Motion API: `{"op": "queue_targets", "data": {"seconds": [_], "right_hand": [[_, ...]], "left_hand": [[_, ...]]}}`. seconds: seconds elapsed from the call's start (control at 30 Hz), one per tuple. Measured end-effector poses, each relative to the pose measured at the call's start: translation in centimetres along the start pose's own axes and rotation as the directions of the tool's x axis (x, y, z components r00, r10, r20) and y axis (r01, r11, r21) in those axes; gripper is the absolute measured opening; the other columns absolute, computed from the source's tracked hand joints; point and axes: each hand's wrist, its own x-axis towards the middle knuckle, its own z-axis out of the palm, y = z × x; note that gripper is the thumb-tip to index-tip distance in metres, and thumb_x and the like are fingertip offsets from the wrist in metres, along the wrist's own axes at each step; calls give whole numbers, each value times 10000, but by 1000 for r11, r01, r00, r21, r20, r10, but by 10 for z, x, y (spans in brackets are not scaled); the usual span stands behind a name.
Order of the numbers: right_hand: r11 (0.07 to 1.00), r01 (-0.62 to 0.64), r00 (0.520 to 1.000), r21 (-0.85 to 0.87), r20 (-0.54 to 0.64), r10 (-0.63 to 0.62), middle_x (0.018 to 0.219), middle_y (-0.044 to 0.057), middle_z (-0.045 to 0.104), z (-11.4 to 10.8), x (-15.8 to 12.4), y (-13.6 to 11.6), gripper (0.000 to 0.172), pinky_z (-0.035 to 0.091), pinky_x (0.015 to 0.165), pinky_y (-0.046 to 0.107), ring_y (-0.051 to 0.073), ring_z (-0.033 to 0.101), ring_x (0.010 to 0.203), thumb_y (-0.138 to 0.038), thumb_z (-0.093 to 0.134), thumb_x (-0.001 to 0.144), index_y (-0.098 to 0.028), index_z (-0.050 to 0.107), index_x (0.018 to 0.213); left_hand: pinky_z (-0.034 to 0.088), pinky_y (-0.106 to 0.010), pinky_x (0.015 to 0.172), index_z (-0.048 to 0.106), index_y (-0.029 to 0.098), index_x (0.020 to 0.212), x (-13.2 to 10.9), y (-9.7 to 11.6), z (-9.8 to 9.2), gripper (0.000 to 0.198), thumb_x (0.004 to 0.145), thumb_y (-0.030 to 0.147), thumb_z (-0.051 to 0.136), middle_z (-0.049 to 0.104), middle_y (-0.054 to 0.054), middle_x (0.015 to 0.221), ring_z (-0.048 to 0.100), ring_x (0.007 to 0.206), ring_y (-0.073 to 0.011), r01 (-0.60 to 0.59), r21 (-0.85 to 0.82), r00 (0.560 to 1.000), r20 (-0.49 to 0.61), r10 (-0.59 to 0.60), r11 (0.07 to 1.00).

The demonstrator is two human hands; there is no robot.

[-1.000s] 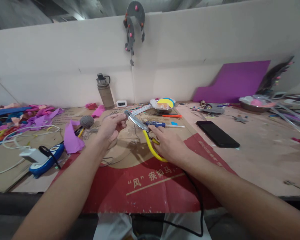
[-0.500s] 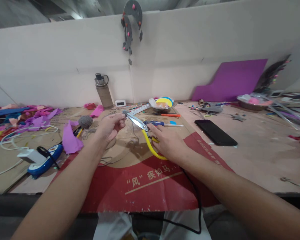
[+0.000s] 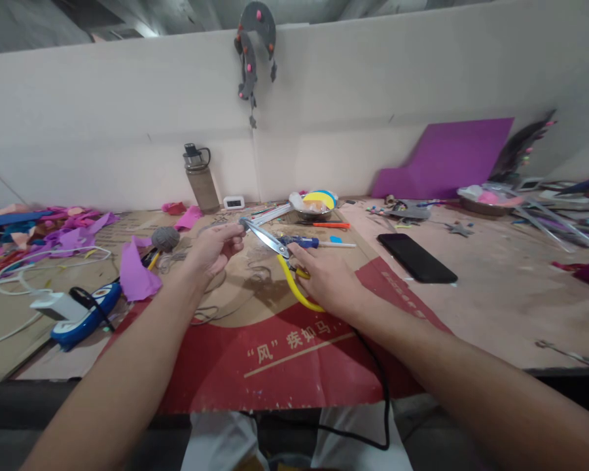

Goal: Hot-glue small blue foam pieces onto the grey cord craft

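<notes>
My right hand (image 3: 326, 278) grips the yellow handles of a pair of scissors (image 3: 275, 244), whose steel blades point up and left. My left hand (image 3: 214, 248) is closed in a pinch at the blade tips, holding a small grey piece (image 3: 243, 224) that I cannot make out clearly. Thin grey yarn (image 3: 216, 314) trails over the cardboard mat (image 3: 285, 366) below both hands. A grey yarn ball (image 3: 165, 238) lies just left of my left hand.
A black phone (image 3: 416, 258) lies right of my hands. A blue glue gun (image 3: 304, 242), orange pen and metal bowl (image 3: 317, 206) sit behind the scissors. Bottle (image 3: 197, 178) at the wall. Felt scraps, a charger and a blue device crowd the left; purple sheet (image 3: 446, 160) right.
Both hands keep their grip; the view has shifted slightly, and the hands and scissors sit a little further left in the picture.
</notes>
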Motion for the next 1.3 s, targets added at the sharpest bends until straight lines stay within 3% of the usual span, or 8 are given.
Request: {"op": "queue_targets", "data": {"seconds": [0.3, 0.4, 0.53, 0.63, 0.77, 0.97, 1.13, 1.3], "right_hand": [[975, -2, 988, 224, 154, -33, 1023, 63, 712, -4, -5, 3, 392, 445, 711, 258, 207, 655, 866, -256, 589, 798, -236, 601, 1190], [979, 50, 968, 200, 233, -97, 982, 62, 713, -12, -10, -3, 427, 449, 709, 261, 209, 649, 851, -221, 676, 709, -230, 637, 1135], [938, 169, 921, 303, 290, -259, 900, 37, 710, -29, -8, -8, 194, 432, 674, 247, 165, 630, 775, -237, 627, 778, -225, 694, 959], [960, 18, 992, 281, 118, -53, 791, 41, 689, -33, 5, 1, 232, 401, 625, 255, 146, 594, 687, -246, 466, 891, -181, 681, 836], [950, -260, 966, 176, 47, 255, 697, 66, 653, -18, 26, 23, 253, 373, 577, 274, 159, 560, 612, -335, 512, 873, -152, 638, 752], [891, -153, 960, 426, -149, 237, 963, 92, 666, 3, 47, 9, 238, 442, 722, 289, 164, 595, 809, -331, 486, 886, -143, 598, 979], [773, -106, 954, 625, -155, 256, 885, 46, 662, 7, 61, -6, 246, 455, 744, 271, 146, 592, 801, -338, 419, 915, -161, 590, 917], [921, -291, 936, 259, -119, 330, 941, 122, 675, 7, 47, 18, 287, 451, 813, 328, 216, 615, 898, -354, 445, 912, -134, 629, 927]], "left_hand": [[374, -149, 411, 606, 124, 676, 14, 0, -23, 139, 620, 125, 733, 560, 10, 616, 445, 459, -35, -126, 9, 968, -217, 125, 992], [378, -150, 413, 615, 120, 680, 15, 2, -24, 137, 628, 135, 741, 573, 1, 636, 445, 465, -34, -133, -12, 973, -192, 128, 991], [383, -142, 428, 612, 115, 667, 11, 4, -18, 147, 637, 150, 751, 559, 6, 623, 441, 469, -28, -118, -20, 987, -115, 115, 993], [379, -138, 434, 607, 118, 673, 8, 5, -13, 151, 648, 157, 751, 549, 11, 620, 435, 468, -23, -93, -25, 994, -56, 92, 995], [368, -134, 426, 612, 115, 691, 5, 5, -10, 157, 656, 167, 757, 558, 3, 633, 435, 469, -23, -60, -23, 998, -9, 60, 998], [395, -140, 441, 628, 98, 701, 2, 2, -5, 123, 678, 137, 743, 586, -21, 653, 462, 473, -27, -15, -25, 999, 40, 16, 1000], [410, -140, 444, 635, 89, 707, -5, -1, 4, 77, 724, 123, 702, 607, -38, 658, 463, 468, -29, 91, -1, 990, 110, -90, 996], [420, -139, 447, 655, 77, 724, -6, -6, 7, 46, 743, 107, 683, 613, -46, 669, 477, 483, -32, 95, -4, 990, 105, -94, 995]]}}
